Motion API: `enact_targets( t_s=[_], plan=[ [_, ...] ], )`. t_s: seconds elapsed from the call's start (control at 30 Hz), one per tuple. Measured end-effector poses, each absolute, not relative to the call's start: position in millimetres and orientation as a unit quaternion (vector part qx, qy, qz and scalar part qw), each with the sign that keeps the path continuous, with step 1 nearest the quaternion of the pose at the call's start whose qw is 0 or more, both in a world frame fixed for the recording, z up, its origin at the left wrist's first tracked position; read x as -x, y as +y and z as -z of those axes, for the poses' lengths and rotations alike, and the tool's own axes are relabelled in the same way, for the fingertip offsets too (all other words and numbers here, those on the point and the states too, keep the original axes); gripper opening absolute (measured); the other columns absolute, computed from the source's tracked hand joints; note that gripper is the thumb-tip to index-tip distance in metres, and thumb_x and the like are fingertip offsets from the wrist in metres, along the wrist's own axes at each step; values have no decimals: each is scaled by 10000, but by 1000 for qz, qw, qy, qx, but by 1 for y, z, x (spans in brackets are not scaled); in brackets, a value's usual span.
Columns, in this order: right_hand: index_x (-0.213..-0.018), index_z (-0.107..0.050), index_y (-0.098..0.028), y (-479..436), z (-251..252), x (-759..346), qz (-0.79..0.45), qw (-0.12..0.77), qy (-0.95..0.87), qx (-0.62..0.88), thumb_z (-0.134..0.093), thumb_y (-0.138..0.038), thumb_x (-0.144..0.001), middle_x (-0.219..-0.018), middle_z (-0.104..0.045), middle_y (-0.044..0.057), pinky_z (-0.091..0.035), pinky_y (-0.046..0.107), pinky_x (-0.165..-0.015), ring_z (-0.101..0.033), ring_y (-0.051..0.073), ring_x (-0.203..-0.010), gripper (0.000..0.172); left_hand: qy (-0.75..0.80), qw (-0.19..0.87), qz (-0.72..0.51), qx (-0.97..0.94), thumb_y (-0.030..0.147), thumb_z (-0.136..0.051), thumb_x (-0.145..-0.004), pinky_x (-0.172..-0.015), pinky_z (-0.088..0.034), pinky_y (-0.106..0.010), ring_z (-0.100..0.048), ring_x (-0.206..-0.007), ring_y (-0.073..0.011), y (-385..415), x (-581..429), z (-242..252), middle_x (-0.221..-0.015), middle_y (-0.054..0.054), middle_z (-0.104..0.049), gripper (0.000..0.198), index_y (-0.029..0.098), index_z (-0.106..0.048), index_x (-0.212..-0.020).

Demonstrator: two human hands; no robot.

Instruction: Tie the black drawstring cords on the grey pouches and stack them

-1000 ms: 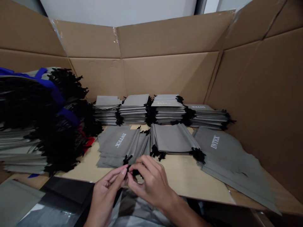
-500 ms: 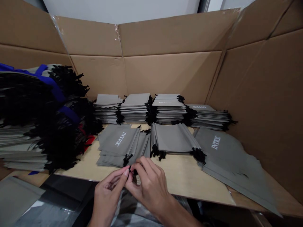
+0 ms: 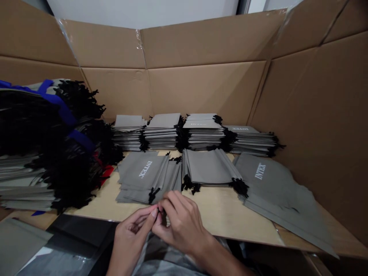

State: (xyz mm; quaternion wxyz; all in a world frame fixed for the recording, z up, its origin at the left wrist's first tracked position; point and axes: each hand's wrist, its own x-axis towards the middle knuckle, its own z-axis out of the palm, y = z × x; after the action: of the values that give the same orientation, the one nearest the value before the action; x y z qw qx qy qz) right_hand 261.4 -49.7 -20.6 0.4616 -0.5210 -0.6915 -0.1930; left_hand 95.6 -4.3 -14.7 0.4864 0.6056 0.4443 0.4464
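Observation:
At the front edge of the board, my left hand (image 3: 134,228) and my right hand (image 3: 181,220) meet fingertip to fingertip. Between them a bit of black cord (image 3: 158,210) shows, pinched by both; most of it is hidden behind the fingers. Just beyond the hands lies a fanned pile of grey drawstring bags (image 3: 138,170) printed INTEX, with black cord ends toward me. To its right sits another grey bag pile (image 3: 211,166), with black cords at its front corners.
Several stacks of grey bags (image 3: 162,132) stand along the cardboard wall (image 3: 201,84). Flat grey pieces (image 3: 276,191) lie at the right. A tall heap of bags with black cords (image 3: 77,153) and blue straps fills the left. The board's edge (image 3: 244,240) runs before me.
Both hands keep the same pinch, with only slight finger movement at the cord. The view has shifted a little; the bag piles have not visibly changed.

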Motion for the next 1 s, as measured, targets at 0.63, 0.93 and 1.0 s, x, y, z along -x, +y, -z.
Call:
enact_targets(
  t_s=[0.63, 0.93, 1.0],
  plan=[
    [-939, -609, -237, -48, 10, -289, 134, 435, -780, 430, -589, -146, -814, -870, -668, 6, -347, 340, -585, -599, 185, -766, 156, 311, 470, -375, -737, 275, -895, -872, -789, -709, -232, -855, -805, -212, 22, -73, 9, -897, -37, -858, 255, 245, -758, -1085],
    [-888, -643, -209, -48, 10, -291, 155, 396, -805, 414, -590, -144, -794, -854, -643, -2, -324, 345, -576, -529, 176, -737, 125, 268, 431, -364, -781, 213, -843, -937, -807, -714, -218, -856, -842, -185, 24, -66, 15, -943, 3, -852, 338, 285, -696, -1233],
    [-876, -645, -207, -48, 10, -290, 164, 386, -809, 412, -598, -162, -817, -849, -642, 1, -324, 348, -581, -534, 179, -745, 88, 269, 423, -360, -787, 211, -843, -939, -811, -719, -227, -858, -832, -190, 23, -65, 13, -933, 1, -851, 338, 279, -691, -1234]
  ],
)
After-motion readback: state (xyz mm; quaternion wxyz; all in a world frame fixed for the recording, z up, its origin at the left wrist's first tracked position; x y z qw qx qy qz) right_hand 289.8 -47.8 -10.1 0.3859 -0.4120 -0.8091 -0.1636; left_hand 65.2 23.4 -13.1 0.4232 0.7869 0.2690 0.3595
